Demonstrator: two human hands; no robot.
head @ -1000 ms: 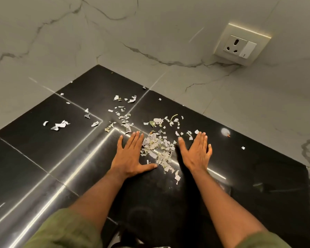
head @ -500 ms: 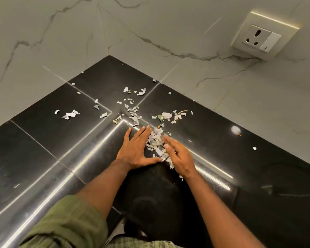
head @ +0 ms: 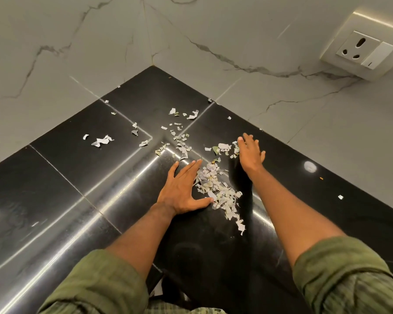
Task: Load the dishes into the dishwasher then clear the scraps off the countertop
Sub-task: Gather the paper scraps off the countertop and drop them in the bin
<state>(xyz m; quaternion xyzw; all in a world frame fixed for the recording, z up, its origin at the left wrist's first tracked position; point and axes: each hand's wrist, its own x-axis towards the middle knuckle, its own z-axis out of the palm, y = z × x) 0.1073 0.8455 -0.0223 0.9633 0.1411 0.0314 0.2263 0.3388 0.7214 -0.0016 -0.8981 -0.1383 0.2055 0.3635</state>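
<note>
Black countertop: right hand lifted off scraps, moved farther back, open, empty; left hand unmoved, flat.

Glossy black stone countertop, paper scraps

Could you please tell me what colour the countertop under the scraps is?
Glossy black countertop, seen in the head view, the only one.

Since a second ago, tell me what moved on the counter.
The right hand left the gathered pile of scraps and reached farther back beside the loose scraps; nothing was grasped. The left hand stayed flat against the pile; the far-left scraps stayed put.
</note>
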